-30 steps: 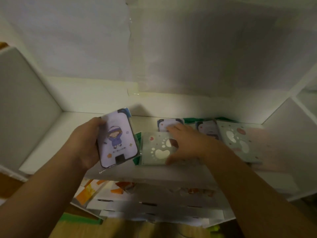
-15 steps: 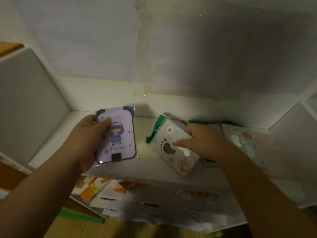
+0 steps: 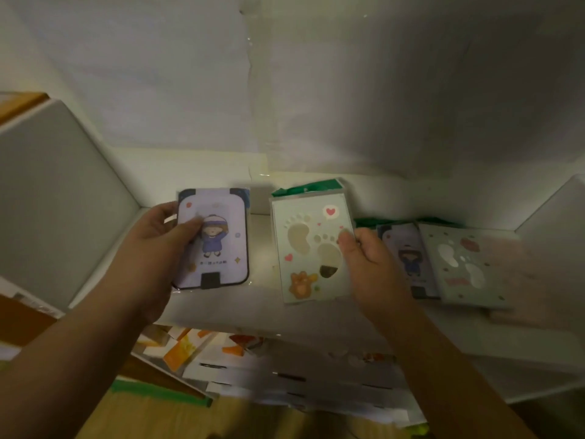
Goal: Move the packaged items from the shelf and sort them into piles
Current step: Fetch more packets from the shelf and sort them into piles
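The left hand (image 3: 158, 248) grips a lavender card pack (image 3: 212, 239) by its left edge, thumb laid across the printed face, the fingers clenched behind it; the pack stands upright over the left part of the white shelf (image 3: 259, 299), its long axis running top to bottom and the small cartoon figure head-up, the black tab at the lower edge. The right hand (image 3: 373, 264) grasps a pale green footprint pack (image 3: 311, 248) by its right edge, thumb on the front, and this one also has its long axis vertical, the green header flap at the top and the red heart near the upper right corner (the little brown bear sits at the bottom). The two packs face the camera side by side, near but apart. Half a second ago the green pack was tilted sharply, its header leaning up to the left and its lower corner low over the shelf; now it is squared up and lifted. The lavender pack has stayed in much the same pose. To the right, another lavender pack (image 3: 408, 258) and a second footprint pack (image 3: 465, 264) lie overlapping on the shelf.
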A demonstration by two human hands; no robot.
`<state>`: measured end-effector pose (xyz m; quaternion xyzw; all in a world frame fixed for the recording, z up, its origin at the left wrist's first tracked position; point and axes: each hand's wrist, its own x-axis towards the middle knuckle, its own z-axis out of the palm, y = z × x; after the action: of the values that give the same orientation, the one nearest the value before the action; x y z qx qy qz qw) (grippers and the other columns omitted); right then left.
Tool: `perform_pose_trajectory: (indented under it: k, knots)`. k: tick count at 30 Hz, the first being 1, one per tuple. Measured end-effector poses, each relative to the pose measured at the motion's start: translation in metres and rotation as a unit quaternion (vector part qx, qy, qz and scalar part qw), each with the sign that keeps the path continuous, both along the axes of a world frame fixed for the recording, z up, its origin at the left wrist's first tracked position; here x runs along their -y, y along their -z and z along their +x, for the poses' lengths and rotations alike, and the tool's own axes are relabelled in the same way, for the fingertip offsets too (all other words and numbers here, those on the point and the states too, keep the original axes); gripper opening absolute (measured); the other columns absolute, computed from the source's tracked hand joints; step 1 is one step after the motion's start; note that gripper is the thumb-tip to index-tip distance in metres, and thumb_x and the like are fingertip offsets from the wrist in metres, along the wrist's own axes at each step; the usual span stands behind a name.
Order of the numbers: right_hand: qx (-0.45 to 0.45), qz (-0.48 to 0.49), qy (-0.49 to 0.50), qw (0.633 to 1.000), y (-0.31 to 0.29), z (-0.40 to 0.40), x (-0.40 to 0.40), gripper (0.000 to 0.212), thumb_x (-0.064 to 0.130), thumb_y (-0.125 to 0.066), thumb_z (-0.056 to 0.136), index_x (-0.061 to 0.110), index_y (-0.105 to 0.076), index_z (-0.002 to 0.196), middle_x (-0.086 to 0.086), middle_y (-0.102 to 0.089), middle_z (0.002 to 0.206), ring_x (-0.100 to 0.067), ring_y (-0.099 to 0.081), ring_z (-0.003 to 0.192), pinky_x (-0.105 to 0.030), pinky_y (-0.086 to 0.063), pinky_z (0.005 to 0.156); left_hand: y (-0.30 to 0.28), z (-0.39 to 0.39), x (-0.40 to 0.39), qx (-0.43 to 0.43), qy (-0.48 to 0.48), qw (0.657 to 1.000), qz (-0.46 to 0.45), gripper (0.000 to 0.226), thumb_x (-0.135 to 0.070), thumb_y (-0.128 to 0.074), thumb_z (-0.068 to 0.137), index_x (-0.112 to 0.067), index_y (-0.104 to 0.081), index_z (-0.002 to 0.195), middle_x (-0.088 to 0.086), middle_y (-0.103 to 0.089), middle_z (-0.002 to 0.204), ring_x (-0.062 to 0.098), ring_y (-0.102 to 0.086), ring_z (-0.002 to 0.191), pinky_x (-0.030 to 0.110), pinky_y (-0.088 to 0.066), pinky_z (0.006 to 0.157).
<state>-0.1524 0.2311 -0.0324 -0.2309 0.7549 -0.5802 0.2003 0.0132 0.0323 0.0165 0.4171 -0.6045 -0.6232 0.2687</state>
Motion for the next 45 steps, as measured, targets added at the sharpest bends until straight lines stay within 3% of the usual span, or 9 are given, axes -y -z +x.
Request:
perform_pose_trajectory:
  k: [7,10,12,16,18,28,34,39,45]
  knots:
    - [-0.002,-0.046,0.031,0.998,-0.007,0.02,0.019,0.025,0.038,-0.041,0.103,0.021,-0.057,0.093,0.003,-0.064,0.087,-0.007,-0.066,0.071,-0.021,-0.057,0.058,-0.01,0.023,0.001,0.049,0.005,0.999,-0.022,0.026,-0.04,-0.063,0.087,-0.021,-0.057,0.105,0.011,-0.075,0.091,0.029,-0.075,0.081,0.053,-0.058,0.078]
    - [-0.017,-0.049,0.064,0.997,-0.01,0.036,0.034,0.026,0.04,-0.042,0.103,0.022,-0.057,0.092,0.001,-0.064,0.091,-0.005,-0.064,0.075,-0.02,-0.055,0.062,-0.015,0.046,0.01,0.017,0.005,1.0,0.014,0.022,-0.031,-0.062,0.09,-0.017,-0.058,0.107,0.011,-0.075,0.092,0.027,-0.074,0.079,0.044,-0.059,0.071]
    - [-0.009,-0.052,0.069,0.996,-0.012,0.051,0.044,0.027,0.043,-0.043,0.102,0.024,-0.058,0.089,0.0,-0.066,0.092,-0.016,-0.067,0.08,-0.031,-0.059,0.067,-0.018,0.064,0.018,-0.019,0.007,0.999,0.034,0.017,-0.018,-0.059,0.093,-0.016,-0.059,0.111,0.011,-0.076,0.092,0.026,-0.075,0.077,0.035,-0.061,0.062]
    - [0.016,-0.062,0.065,0.996,-0.023,0.086,0.066,0.025,0.038,-0.044,0.103,0.026,-0.057,0.084,0.022,-0.067,0.078,-0.004,-0.065,0.068,-0.025,-0.051,0.054,-0.023,0.106,0.032,-0.081,0.009,0.997,-0.013,0.032,-0.011,-0.055,0.096,-0.023,-0.056,0.125,0.004,-0.076,0.104,0.026,-0.073,0.092,0.039,-0.061,0.072]
    - [0.021,-0.064,0.062,0.996,-0.028,0.105,0.079,0.023,0.037,-0.045,0.102,0.027,-0.059,0.086,0.015,-0.068,0.082,0.001,-0.063,0.063,-0.018,-0.047,0.048,-0.024,0.129,0.039,-0.099,-0.003,0.993,-0.056,0.036,-0.013,-0.054,0.097,-0.026,-0.054,0.131,-0.001,-0.074,0.109,0.023,-0.073,0.096,0.043,-0.057,0.081]
    - [0.003,-0.11,-0.008,0.994,-0.061,0.23,0.142,0.023,0.029,-0.044,0.104,0.024,-0.06,0.089,0.021,-0.067,0.069,0.003,-0.063,0.057,-0.015,-0.045,0.043,-0.03,0.251,0.082,-0.116,-0.086,0.973,-0.183,0.038,-0.019,-0.052,0.1,-0.03,-0.048,0.136,-0.012,-0.072,0.113,0.01,-0.071,0.099,0.036,-0.06,0.076]
    - [0.009,-0.121,-0.09,0.988,-0.074,0.321,0.183,0.022,0.026,-0.043,0.104,0.014,-0.061,0.098,0.002,-0.074,0.084,-0.015,-0.071,0.07,-0.027,-0.057,0.054,-0.025,0.347,0.114,-0.109,-0.123,0.971,-0.174,0.029,-0.02,-0.049,0.101,-0.044,-0.051,0.118,-0.016,-0.073,0.105,0.008,-0.072,0.093,0.03,-0.061,0.07]
    - [0.027,-0.092,-0.151,0.984,-0.063,0.399,0.222,0.023,0.03,-0.043,0.103,0.017,-0.061,0.095,0.01,-0.072,0.076,-0.004,-0.068,0.061,-0.02,-0.051,0.048,-0.017,0.422,0.136,-0.093,-0.16,0.972,-0.144,0.028,-0.024,-0.047,0.102,-0.05,-0.051,0.108,-0.017,-0.074,0.1,0.009,-0.073,0.087,0.027,-0.059,0.06]
    - [0.011,-0.046,-0.196,0.979,-0.044,0.47,0.263,0.022,0.041,-0.044,0.101,0.031,-0.059,0.09,0.003,-0.07,0.089,-0.011,-0.071,0.078,-0.041,-0.061,0.069,-0.01,0.5,0.154,-0.063,-0.214,0.965,-0.135,0.028,-0.026,-0.045,0.103,-0.044,-0.049,0.124,-0.014,-0.073,0.106,0.008,-0.071,0.092,0.034,-0.058,0.074]
